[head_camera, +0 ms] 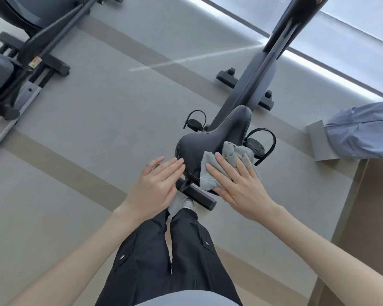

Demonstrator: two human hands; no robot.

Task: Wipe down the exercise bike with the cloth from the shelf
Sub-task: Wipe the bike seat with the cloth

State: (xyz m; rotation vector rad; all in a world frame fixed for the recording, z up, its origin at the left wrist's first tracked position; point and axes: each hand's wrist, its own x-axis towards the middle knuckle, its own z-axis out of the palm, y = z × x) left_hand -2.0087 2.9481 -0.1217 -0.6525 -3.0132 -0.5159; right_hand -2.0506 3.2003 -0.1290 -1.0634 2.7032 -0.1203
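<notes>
Grey cloth [207,178] lies on the near right part of the black saddle [215,138], pressed flat under our right hand [239,184]; fingers straight and spread, not curled round it. Our left hand [155,186] is flat too, fingertips touching the saddle's near left edge, gripping nothing. Exercise bike [252,80] frame runs toward far right. A pedal [255,147] sits just right of the cloth. Another machine [20,58] stands far left.

A second machine [20,62] stands far left on the grey, tan-striped floor [97,129], and blue fabric [363,131] overlaps a grey block [318,142] at right.
</notes>
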